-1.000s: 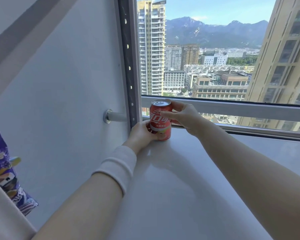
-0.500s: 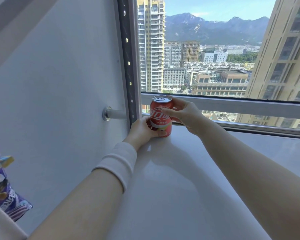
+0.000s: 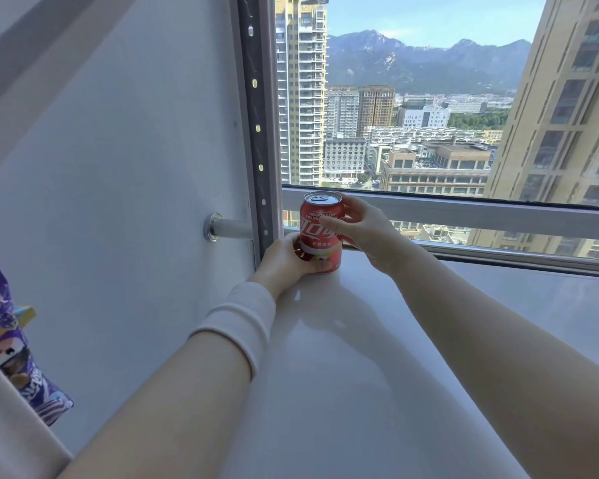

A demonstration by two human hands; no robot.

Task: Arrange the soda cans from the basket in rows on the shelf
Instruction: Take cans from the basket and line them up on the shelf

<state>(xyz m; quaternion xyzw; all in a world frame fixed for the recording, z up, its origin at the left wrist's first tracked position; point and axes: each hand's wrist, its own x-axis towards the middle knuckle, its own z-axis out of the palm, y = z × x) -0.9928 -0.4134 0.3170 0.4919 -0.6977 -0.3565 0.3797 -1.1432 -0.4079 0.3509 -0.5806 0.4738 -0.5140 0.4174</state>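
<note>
White shelf (image 3: pixel 377 357) bearing upright red can (image 3: pixel 321 233)

1 red soda can (image 3: pixel 321 233), upright in the white shelf's (image 3: pixel 377 375) far left corner

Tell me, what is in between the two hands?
A red soda can stands there on the white shelf, the left hand gripping its base, the right hand its upper side, in the head view.
</note>
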